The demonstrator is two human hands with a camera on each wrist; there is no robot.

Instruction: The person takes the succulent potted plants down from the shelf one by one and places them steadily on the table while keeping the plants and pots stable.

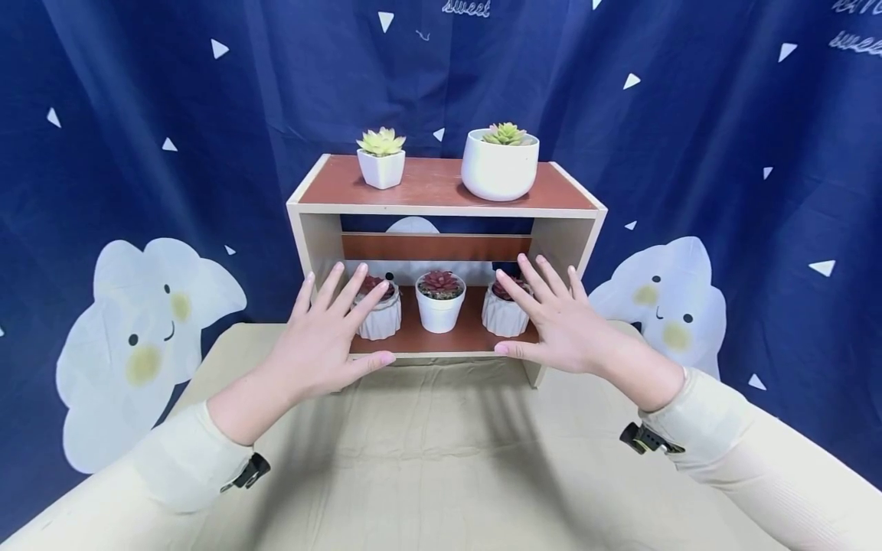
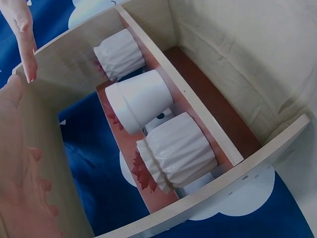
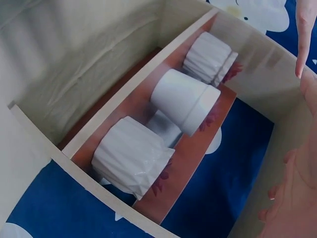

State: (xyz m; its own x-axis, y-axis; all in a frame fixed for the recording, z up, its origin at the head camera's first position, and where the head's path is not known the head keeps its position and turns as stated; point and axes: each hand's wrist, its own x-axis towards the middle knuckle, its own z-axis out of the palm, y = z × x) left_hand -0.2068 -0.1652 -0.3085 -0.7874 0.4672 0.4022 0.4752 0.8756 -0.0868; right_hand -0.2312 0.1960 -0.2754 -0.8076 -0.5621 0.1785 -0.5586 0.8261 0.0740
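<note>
Both hands hover before a small wooden shelf (image 1: 444,356), fingers spread and palms toward it, holding nothing. My left hand (image 1: 322,338) overlaps the left white ribbed pot (image 1: 381,320) with a dark red succulent in the head view. On the other side, my right hand (image 1: 561,321) partly covers the right ribbed pot (image 1: 505,315). Between them stands a smooth white pot (image 1: 441,312) with a red succulent (image 1: 441,283). In the left wrist view, twine circles the neck of the nearest ribbed pot (image 2: 181,148). All three pots stand upright on the lower board.
On the shelf's top board stand a small angular white pot (image 1: 381,170) and a larger round white pot (image 1: 499,168), each with a green succulent. A beige cloth (image 1: 427,459) covers the table. Behind hangs a dark blue curtain (image 1: 441,69) with cloud and triangle prints.
</note>
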